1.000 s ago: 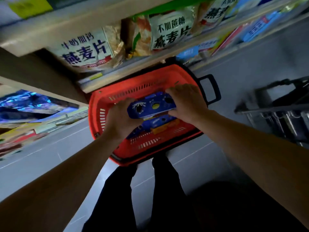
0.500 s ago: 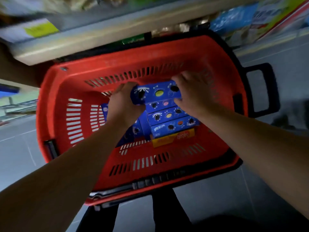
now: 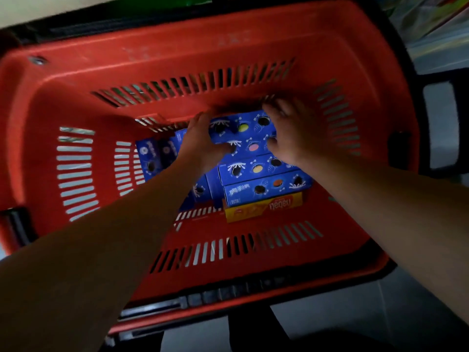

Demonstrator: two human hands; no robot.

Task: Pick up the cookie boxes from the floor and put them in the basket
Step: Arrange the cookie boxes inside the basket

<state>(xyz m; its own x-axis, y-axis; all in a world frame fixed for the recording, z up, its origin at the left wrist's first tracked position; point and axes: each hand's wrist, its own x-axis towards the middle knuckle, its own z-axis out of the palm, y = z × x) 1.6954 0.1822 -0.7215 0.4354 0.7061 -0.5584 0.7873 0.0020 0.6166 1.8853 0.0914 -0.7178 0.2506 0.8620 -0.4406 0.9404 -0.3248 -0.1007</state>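
Note:
A red plastic basket (image 3: 177, 47) fills the view. Inside it, several blue cookie boxes lie in a row, with a yellow box (image 3: 264, 208) at the near end. My left hand (image 3: 200, 141) grips the left end of the farthest blue cookie box (image 3: 243, 128). On its right end is my right hand (image 3: 291, 130), blurred, fingers over the far edge and thumb on the front. That box sits low, against the other blue boxes (image 3: 256, 168). More blue boxes (image 3: 154, 156) stand to the left, partly hidden by my left forearm.
The basket's black handle (image 3: 456, 123) sticks out on the right. A shelf edge (image 3: 50, 8) runs just beyond the basket's far rim. Grey floor (image 3: 330, 321) shows below the basket, and my dark trouser legs (image 3: 253, 334) are at the bottom edge.
Both hands have lowered the blue box from above the basket down to the row of boxes inside. The camera has moved closer over the basket.

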